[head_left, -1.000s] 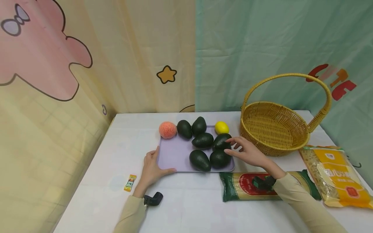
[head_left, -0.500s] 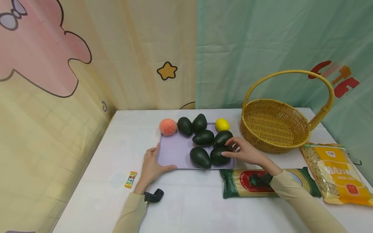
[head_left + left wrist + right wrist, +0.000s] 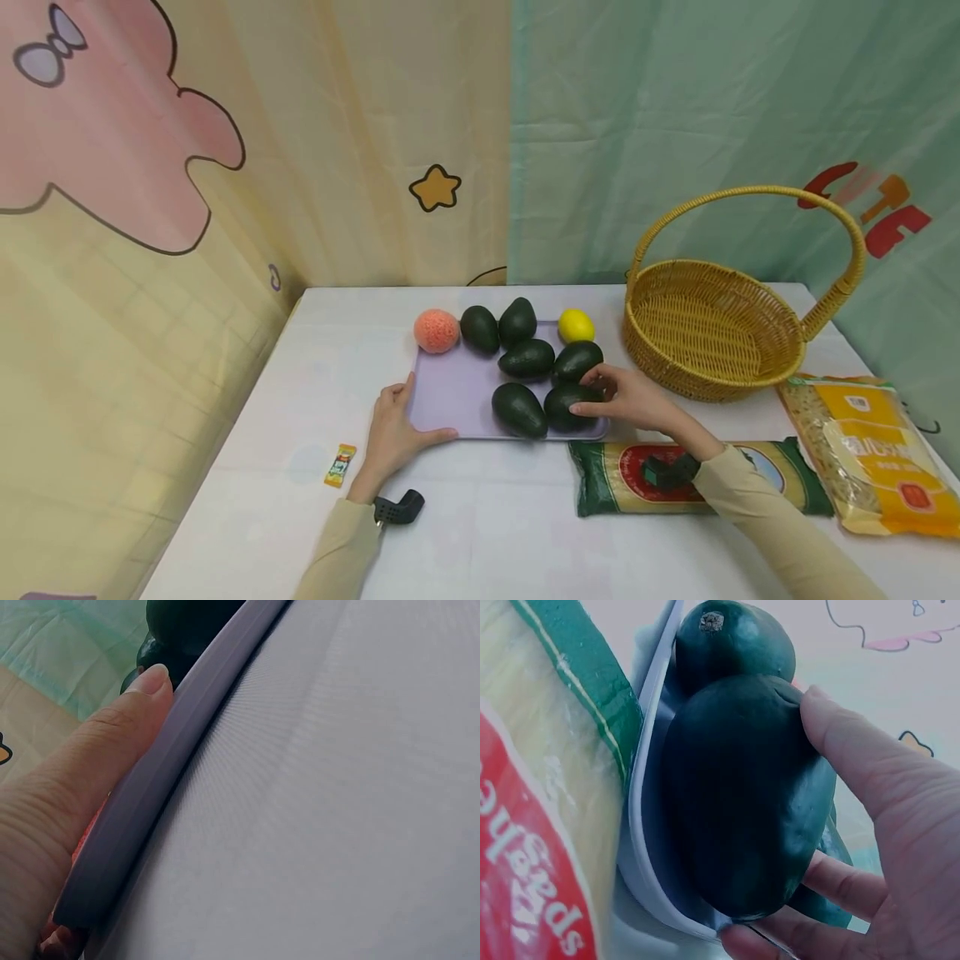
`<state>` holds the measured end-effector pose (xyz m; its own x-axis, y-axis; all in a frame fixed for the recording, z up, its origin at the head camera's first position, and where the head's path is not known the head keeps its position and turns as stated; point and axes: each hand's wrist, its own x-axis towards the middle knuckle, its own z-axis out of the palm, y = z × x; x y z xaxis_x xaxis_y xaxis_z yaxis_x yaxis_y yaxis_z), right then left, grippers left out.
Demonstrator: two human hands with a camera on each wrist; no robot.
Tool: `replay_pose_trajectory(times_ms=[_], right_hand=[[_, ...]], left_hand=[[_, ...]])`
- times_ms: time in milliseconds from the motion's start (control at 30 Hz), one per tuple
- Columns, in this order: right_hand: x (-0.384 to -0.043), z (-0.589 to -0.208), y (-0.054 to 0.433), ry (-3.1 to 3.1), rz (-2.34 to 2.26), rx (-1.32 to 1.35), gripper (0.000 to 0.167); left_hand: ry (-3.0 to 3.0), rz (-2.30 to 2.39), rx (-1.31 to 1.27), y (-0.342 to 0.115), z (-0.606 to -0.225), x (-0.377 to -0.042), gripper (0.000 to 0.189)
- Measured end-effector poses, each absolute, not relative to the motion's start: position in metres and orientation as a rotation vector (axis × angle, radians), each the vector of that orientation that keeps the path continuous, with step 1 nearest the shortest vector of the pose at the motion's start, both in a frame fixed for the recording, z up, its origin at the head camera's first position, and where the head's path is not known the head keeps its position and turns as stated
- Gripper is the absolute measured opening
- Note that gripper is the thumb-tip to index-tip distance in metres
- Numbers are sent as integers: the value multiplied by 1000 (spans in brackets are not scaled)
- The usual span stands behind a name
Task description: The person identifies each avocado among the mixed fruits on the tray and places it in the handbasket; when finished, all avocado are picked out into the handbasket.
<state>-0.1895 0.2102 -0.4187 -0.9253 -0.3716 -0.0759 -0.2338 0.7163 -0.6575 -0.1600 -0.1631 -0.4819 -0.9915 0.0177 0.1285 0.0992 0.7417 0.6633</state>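
A lilac tray [image 3: 450,400] bears several dark green avocados [image 3: 519,410], a coral, rough-skinned round fruit [image 3: 437,331] at its back left corner and a yellow lemon [image 3: 576,326] at the back right. My left hand [image 3: 393,429] holds the tray's front left corner; the thumb [image 3: 124,724] lies along its front rim and the fingers reach up the left side. At the front right corner, my right hand [image 3: 633,402] grips an avocado [image 3: 742,795], thumb on one side and fingers round the other. That avocado still lies in the tray, touching its neighbour.
Right of the tray stands a yellow wicker basket [image 3: 697,333] with a tall handle. A spaghetti pack [image 3: 630,492] lies below my right forearm. Beyond it rests an orange-and-clear food bag [image 3: 877,454]. A small wrapped snack [image 3: 341,465] lies left of my left hand.
My right hand has come down from above onto the front right avocado, and its thumb and fingers have closed round it. The left hand stays at the tray corner.
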Motion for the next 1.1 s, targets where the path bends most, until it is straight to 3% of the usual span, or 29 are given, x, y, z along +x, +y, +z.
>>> replay_pose_trajectory(times_ms=[1100], right_hand=[[-174, -430, 226, 2695, -1162, -428, 52]], left_hand=[[-2804, -1064, -117, -163, -484, -160, 122]])
